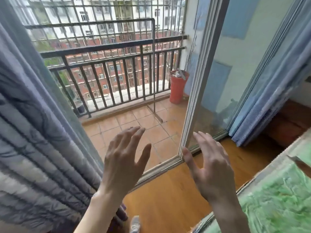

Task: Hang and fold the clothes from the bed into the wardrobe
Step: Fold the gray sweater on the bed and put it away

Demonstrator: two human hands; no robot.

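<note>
Warm orange-brown floorboards (168, 195) fill the bottom of my view, smooth and glossy, with the toe of a pale shoe (135, 223) at the lower edge. Just above, both bare hands hang in mid-air with fingers spread and relaxed, holding nothing: my left hand (123, 163) in front of the doorway, my right hand (211, 167) beside the lower corner of the sliding door frame (193, 91), thumb close to it, though I cannot tell whether it touches. At lower right lies the corner of the bed (277, 199), covered in a crinkled green-and-white patterned sheet; no clothes show on this part, and the wardrobe is out of sight. I judge clothes will be light, soft and limp, best pinched at shoulders or waistband so they hang straight. Left of me falls a heavy grey-blue curtain (33, 132) in deep soft pleats. Beyond the threshold, glazed terracotta tiles (134, 121) cover a balcony, where a thin metal drying rack (153, 64) stands empty, a red bucket (177, 88) sits in the corner, and dark iron railings (109, 78) front brick apartment blocks.
</note>
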